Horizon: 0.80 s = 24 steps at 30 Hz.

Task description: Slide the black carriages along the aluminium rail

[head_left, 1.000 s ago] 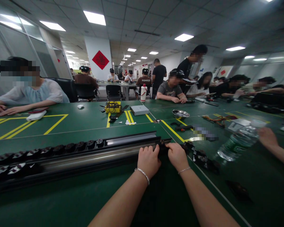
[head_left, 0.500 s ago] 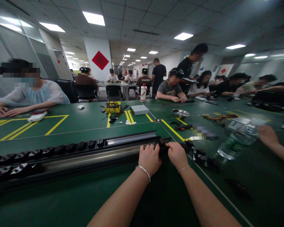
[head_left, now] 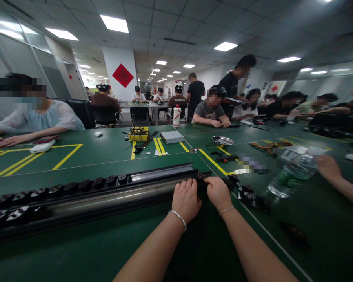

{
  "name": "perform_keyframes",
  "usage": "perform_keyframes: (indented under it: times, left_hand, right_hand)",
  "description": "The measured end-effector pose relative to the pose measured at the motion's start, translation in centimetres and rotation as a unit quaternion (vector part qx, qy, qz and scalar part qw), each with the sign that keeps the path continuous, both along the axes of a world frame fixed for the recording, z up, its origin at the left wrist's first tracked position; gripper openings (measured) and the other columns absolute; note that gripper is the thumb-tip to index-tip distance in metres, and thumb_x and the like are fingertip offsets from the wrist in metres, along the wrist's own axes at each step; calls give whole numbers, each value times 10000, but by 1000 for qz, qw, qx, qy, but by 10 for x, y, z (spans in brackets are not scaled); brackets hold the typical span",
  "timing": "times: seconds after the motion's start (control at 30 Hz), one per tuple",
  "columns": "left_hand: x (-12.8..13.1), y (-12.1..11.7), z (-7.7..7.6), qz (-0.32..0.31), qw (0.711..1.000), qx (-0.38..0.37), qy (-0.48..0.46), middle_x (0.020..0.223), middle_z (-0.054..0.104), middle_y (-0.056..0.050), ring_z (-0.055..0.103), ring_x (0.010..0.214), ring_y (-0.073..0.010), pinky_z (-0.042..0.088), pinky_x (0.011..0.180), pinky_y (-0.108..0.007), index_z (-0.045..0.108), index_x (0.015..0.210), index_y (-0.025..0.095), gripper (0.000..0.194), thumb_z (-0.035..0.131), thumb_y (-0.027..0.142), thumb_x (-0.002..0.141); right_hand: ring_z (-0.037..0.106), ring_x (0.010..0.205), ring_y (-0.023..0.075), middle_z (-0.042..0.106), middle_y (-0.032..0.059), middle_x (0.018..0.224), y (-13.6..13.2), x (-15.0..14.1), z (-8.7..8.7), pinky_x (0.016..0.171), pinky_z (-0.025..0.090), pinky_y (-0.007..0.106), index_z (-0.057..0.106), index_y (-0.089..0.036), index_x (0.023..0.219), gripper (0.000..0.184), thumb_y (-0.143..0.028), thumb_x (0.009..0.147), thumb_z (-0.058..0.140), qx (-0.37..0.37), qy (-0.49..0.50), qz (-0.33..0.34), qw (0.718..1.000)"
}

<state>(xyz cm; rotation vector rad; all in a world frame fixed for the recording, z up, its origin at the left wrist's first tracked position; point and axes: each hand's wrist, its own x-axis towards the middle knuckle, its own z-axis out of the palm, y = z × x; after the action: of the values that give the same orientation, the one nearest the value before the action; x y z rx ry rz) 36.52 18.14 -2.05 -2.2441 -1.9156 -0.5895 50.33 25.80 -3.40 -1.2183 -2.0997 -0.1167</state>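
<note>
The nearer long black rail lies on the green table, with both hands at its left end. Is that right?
Not quite: the head view shows the left hand and the right hand at the right end of the nearer long black rail, which does lie on the green table.

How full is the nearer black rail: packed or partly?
Partly filled. The nearer black rail has black modules toward the left, then bare metallic channel up to the left hand. Beyond, cannot tell.

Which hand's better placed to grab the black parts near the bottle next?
Probably your right hand: it's nearer the black parts; your left hand is farther off, at the rail.
</note>
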Motion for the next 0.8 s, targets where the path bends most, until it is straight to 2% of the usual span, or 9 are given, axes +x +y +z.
perform_keyframes:
  times: [0.57, 0.73, 0.8]
  left_hand:
    - [0, 0, 3, -4, 1000, -10, -1, 1315, 441, -69, 443, 1058, -226, 344, 879, -369, 390, 1266, 203, 570, 525, 350, 731]
    - [-1, 1, 5, -1, 1000, -21, 6, 1317, 440, -68, 452, 1034, -236, 353, 855, -378, 393, 1266, 211, 577, 531, 349, 723]
    - [-1, 2, 5, -3, 1000, -18, 10, 1315, 443, -63, 459, 1014, -235, 362, 838, -377, 390, 1266, 205, 584, 531, 357, 720]
  right_hand:
    - [554, 800, 168, 657, 46, 786, -3, -1, 4, 780, 425, 280, 642, -177, 749, 318, -35, 693, 364, 2, 6, -13, 1000]
    - [563, 795, 169, 664, 30, 798, -2, 0, 2, 902, 357, 348, 641, -193, 755, 305, -44, 703, 380, 11, -11, -26, 1000]
    - [563, 796, 170, 663, 26, 799, -2, 0, 2, 902, 353, 350, 639, -198, 753, 296, -53, 708, 385, 6, -9, -33, 999]
